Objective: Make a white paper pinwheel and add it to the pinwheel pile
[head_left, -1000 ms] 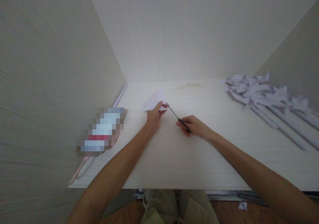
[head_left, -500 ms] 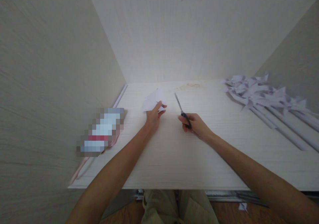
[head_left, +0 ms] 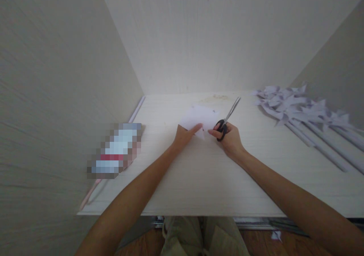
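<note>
A sheet of white paper [head_left: 199, 115] lies in the grasp of my left hand [head_left: 186, 134], its thumb across the near edge and the other fingers hidden beneath. Near the thumb a flap of the paper hangs down towards me. Black-handled scissors [head_left: 222, 130] are in my right hand [head_left: 231, 137], with their blades pointing up and to the right, away from the paper. The thumb and forefinger of that hand are close to the paper's right edge; whether they touch it I cannot tell.
Several white paper pinwheels [head_left: 287, 104] on rolled paper sticks [head_left: 324, 146] lie at the right of the white table [head_left: 227, 184]. A blurred-out object [head_left: 116, 149] stands on the left, with a white paper tube [head_left: 136, 110] behind it. A paper scrap [head_left: 275, 235] is on the floor.
My left hand has moved right with the paper, which now lies flatter and wider in view. The scissors have swung from pointing up-left to up-right, and my right hand has shifted slightly right.
</note>
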Motion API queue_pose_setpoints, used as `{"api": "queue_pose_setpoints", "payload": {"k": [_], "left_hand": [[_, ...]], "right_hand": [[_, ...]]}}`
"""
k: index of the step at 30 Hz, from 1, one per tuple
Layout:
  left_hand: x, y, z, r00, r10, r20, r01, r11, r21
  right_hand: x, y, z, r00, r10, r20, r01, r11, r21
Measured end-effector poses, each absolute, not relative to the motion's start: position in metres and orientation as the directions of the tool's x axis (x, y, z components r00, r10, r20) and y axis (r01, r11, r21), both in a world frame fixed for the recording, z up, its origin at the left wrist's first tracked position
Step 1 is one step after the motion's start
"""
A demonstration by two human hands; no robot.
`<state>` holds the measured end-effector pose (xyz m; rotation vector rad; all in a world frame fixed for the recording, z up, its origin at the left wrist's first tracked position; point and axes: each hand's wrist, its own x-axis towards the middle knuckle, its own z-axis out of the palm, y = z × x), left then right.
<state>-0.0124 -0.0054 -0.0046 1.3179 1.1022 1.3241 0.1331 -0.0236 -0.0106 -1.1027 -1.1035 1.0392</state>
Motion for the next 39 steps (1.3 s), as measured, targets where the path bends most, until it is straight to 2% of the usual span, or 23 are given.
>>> {"api": "queue_pose_setpoints", "payload": {"k": [3,7,11,16,21,27,34,39], "left_hand": [[-0.018,0.003,-0.009,-0.073,0.994,0.084,-0.188,-0.097,0.977],[-0.022,0.007,-0.013,-0.003,0.998,0.060,-0.292,-0.059,0.955],[-0.018,0.002,-0.012,0.180,0.983,0.037,-0.241,0.008,0.971],[-0.013,-0.005,-0.013,0.312,0.950,-0.026,-0.191,0.090,0.977],[-0.010,-0.008,-0.013,0.307,0.952,-0.006,-0.209,0.073,0.975],[-0.002,-0.007,-0.008,0.049,0.999,-0.014,-0.355,0.030,0.934],[0.003,-0.010,-0.009,-0.014,1.000,0.025,-0.348,-0.028,0.937],[0.002,-0.012,-0.010,-0.036,0.998,0.051,-0.290,-0.060,0.955]], "right_hand": [[0.134,-0.022,-0.011,0.185,0.972,0.142,-0.068,0.157,-0.985],[0.137,-0.017,-0.011,0.294,0.946,0.133,-0.154,0.185,-0.971],[0.140,-0.012,-0.008,0.393,0.919,0.021,-0.334,0.164,-0.928],[0.141,-0.014,-0.002,0.332,0.943,-0.005,-0.406,0.138,-0.903],[0.140,-0.014,-0.002,0.328,0.944,0.037,-0.331,0.151,-0.931],[0.135,-0.017,-0.005,0.323,0.945,0.056,-0.240,0.139,-0.961],[0.128,-0.027,-0.011,0.044,0.985,0.168,-0.040,0.170,-0.985],[0.127,-0.029,-0.011,0.005,0.984,0.177,-0.041,0.177,-0.983]]}}
